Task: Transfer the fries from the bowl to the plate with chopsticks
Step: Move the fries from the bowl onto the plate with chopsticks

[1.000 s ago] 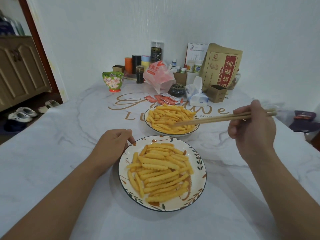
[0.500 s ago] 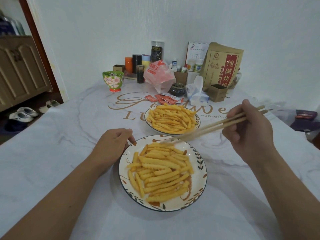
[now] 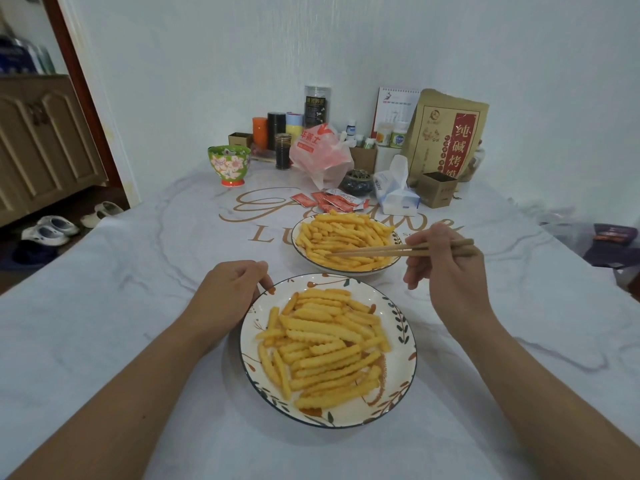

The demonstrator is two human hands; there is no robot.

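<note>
Since half a second ago the chopsticks have swung from the plate's far rim back over the bowl, tips among its crinkle-cut fries. Right hand fingers grip the wooden pair. Left hand curls at the plate's edge on the marble-patterned surface; its fingertips are hidden.

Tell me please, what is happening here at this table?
A person is moving fries from a bowl to a plate with chopsticks. The right hand holds the chopsticks, and their tips are down among the fries in the bowl. The left hand rests at the plate's rim with its fingers curled. The plate already holds a good heap of fries, and plenty are left in the bowl.
</note>
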